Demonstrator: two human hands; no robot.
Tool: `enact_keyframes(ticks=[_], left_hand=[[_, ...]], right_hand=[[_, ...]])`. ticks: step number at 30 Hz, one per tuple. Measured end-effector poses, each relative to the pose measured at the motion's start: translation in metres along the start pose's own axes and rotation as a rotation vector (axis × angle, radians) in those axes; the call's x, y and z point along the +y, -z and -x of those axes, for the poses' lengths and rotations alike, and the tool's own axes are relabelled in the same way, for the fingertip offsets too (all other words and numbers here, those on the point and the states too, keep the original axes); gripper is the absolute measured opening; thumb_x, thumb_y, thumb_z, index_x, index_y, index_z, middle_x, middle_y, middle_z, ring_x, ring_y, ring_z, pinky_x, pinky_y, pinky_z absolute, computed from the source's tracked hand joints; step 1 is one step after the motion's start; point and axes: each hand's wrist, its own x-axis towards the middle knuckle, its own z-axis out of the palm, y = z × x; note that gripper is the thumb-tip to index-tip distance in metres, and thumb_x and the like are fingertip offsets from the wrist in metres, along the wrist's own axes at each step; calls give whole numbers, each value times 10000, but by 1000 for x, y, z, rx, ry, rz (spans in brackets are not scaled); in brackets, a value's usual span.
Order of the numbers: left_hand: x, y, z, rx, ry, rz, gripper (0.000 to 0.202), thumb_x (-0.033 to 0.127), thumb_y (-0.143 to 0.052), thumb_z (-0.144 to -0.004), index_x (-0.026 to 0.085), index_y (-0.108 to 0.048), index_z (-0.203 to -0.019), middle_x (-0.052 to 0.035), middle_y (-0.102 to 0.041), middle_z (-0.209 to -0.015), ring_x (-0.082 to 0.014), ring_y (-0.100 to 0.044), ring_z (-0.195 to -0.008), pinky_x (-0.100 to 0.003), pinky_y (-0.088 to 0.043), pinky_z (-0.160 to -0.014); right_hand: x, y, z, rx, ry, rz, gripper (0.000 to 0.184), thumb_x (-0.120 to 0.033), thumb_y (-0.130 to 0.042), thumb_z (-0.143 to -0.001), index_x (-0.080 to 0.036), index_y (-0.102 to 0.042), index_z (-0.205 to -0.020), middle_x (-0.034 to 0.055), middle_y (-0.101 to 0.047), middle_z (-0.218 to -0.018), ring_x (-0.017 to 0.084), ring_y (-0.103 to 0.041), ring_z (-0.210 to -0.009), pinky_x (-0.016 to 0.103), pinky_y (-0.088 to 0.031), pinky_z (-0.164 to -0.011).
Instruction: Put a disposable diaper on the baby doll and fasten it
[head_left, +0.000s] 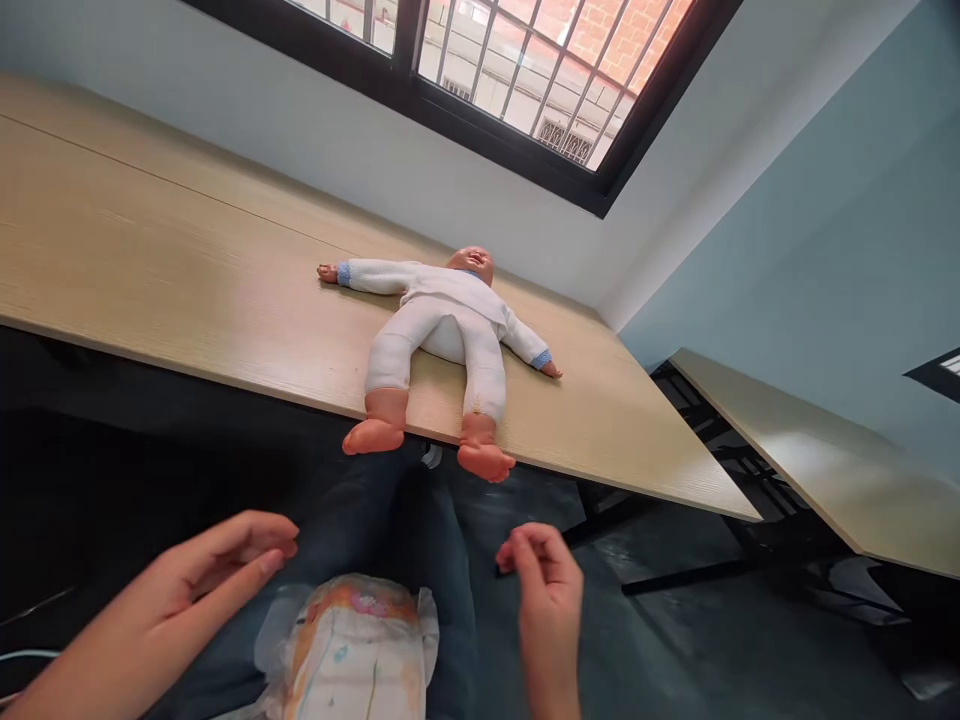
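A white disposable nappy with orange and pastel printed patterns (352, 650) lies nearest, resting on the person's lap in dark blue jeans (442, 540), its side tabs spread out to either side. The hands flank it without touching it. The left hand (195, 590) hovers just above and left of it, fingers loosely stretched with the thumb alongside, holding nothing. The right hand (544, 590) hangs to the right, fingertips bunched together with nothing visible between them.

Beyond the knees, a plastic baby doll in a white knitted one-piece suit with blue cuffs (442, 320) lies on its back on the pale wood-grain worktop (150, 260). Its arms are flung wide, and its bare orange-pink feet hang over the near edge. As far as shows, the doll is fully clothed, the suit closed and smooth over the body, and the nappy is well apart from it, not fitted to anything. A black-framed barred window (525, 70) sits above the worktop.
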Motion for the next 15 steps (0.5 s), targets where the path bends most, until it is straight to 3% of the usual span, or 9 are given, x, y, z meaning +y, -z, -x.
enact_keyframes(ticks=[3,6,11,15], left_hand=[[-46,-14,2,-13,57,-80,524,700,-712,-829,292,-746,-1155,-57,-774,-1215,-341,-710,-1164,-379,-592,-979],[-70,-22,2,-61,109,-210,525,702,-663,-863,256,-753,-1126,-76,-796,-1098,-342,-724,-1080,-368,-567,-943],[-73,-29,-7,-154,135,-319,590,744,-529,-953,207,-741,-834,-53,-729,-798,-278,-676,-821,-307,-495,-731],[-71,-37,-16,-266,52,-175,524,686,-600,-944,204,-740,-797,-25,-672,-758,-233,-613,-765,-277,-463,-677]], right_hand=[[38,-4,26,-149,-226,172,330,-500,-733,-844,-171,-727,-863,76,-721,-783,223,-662,-703,309,-511,-640],[59,-12,40,-311,-370,327,383,-506,-691,-845,-149,-766,-963,113,-760,-823,265,-699,-744,334,-499,-664],[66,-32,46,-399,-439,465,367,-497,-675,-862,-143,-770,-863,136,-760,-823,302,-704,-811,355,-467,-695],[74,-44,47,-391,-471,366,242,-373,-762,-752,-160,-783,-863,113,-743,-890,291,-687,-857,354,-498,-734]])
